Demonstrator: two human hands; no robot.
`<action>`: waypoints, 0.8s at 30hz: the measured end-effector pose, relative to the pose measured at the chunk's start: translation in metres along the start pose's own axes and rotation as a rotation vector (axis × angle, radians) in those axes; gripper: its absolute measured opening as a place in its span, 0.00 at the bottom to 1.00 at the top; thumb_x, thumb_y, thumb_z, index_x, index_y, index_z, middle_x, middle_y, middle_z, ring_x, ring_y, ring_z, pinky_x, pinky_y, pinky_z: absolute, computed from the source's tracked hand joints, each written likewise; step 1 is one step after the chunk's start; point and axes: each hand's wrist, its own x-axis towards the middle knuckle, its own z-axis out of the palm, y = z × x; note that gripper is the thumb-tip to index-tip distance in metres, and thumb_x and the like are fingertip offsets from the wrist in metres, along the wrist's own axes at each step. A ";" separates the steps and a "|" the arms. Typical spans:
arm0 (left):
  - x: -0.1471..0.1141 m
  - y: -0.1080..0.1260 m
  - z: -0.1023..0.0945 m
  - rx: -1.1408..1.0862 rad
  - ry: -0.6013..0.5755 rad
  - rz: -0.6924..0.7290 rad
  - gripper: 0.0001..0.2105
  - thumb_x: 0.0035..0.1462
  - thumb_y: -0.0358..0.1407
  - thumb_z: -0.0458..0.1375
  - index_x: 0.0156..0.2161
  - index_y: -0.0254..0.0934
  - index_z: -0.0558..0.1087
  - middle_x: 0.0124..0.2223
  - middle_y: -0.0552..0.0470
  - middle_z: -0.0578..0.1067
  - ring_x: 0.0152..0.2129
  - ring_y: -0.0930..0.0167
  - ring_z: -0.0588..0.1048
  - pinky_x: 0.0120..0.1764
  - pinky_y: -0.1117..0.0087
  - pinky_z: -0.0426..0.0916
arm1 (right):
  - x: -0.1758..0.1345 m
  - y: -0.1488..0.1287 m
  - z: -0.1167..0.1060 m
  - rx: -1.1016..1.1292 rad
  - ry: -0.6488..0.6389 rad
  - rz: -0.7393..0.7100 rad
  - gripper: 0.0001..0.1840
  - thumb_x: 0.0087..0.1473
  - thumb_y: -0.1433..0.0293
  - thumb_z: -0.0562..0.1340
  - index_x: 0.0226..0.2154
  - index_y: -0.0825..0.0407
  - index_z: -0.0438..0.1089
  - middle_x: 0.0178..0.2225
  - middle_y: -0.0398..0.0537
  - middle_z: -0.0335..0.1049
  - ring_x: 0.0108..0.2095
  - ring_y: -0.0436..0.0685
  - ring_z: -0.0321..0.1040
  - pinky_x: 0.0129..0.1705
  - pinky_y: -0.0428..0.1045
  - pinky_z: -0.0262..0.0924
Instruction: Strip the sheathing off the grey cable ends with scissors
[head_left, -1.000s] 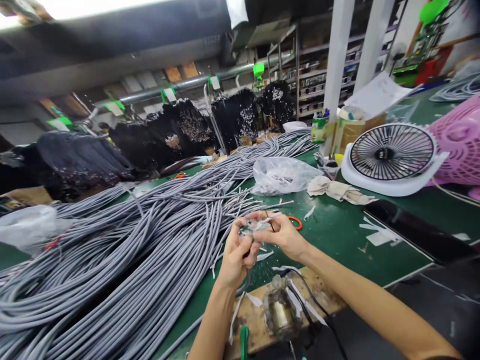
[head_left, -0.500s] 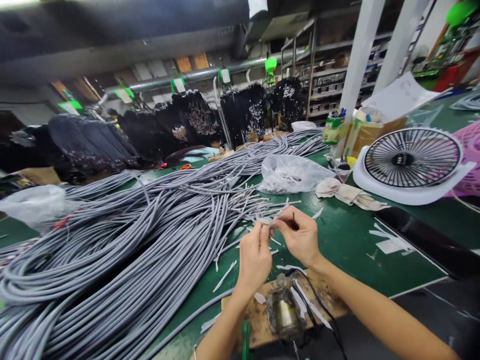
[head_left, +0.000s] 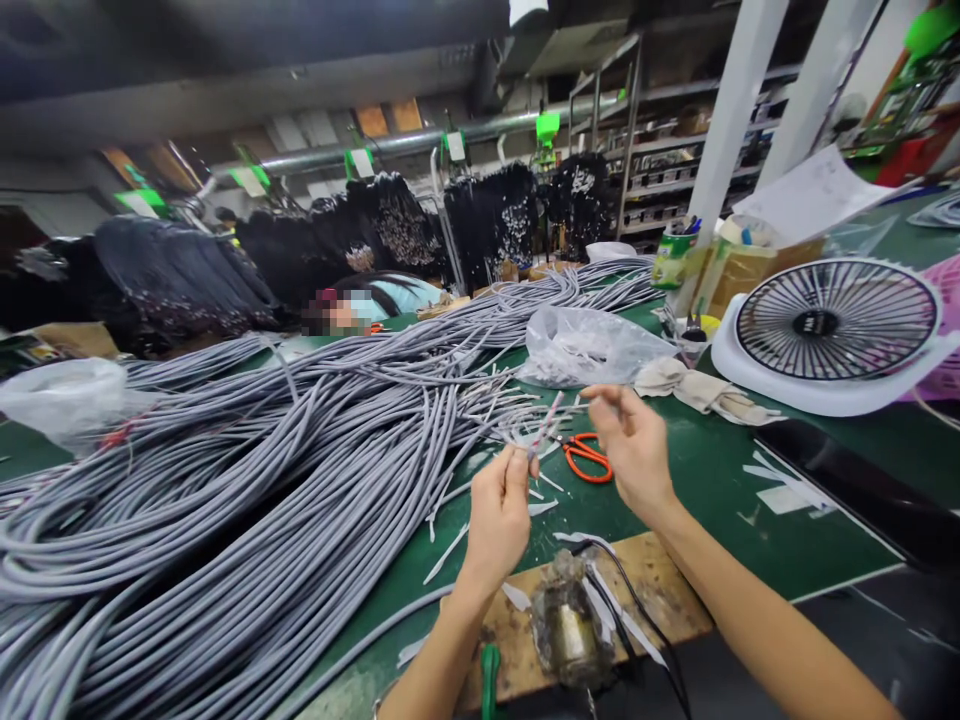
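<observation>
My left hand [head_left: 501,515] is closed in a pinch around the end of a grey cable [head_left: 532,453]. Thin pale wires [head_left: 551,410], one with a pinkish tint, stick up from that end. To the right, my right hand [head_left: 634,445] is raised apart from it, thumb and fingers curled together. Whatever may be between those fingertips is too small to make out. Orange-handled scissors [head_left: 589,460] show on the green table, close beside the right hand. Cut cable ends [head_left: 502,405] lie just beyond the left hand.
A large heap of grey cables [head_left: 300,480] fills the left side. A wooden board [head_left: 517,665] bears a metal pot-like device [head_left: 571,625] with black cords. Beyond are a plastic bag [head_left: 592,345], a cloth [head_left: 697,388] and a fan [head_left: 832,325]. Part of another person [head_left: 390,290] shows behind the heap.
My right hand has parted from the left and moved right and slightly up. The orange-handled scissors have come into view. Pale wires now stand clear above the left fingertips.
</observation>
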 end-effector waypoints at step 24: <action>-0.002 -0.025 0.022 -0.130 0.147 -0.053 0.15 0.57 0.45 0.49 0.24 0.37 0.61 0.19 0.58 0.56 0.14 0.77 0.51 0.18 0.75 0.45 | -0.020 0.004 0.028 0.294 0.055 0.247 0.25 0.34 0.73 0.67 0.41 0.55 0.67 0.20 0.39 0.67 0.19 0.46 0.61 0.23 0.43 0.58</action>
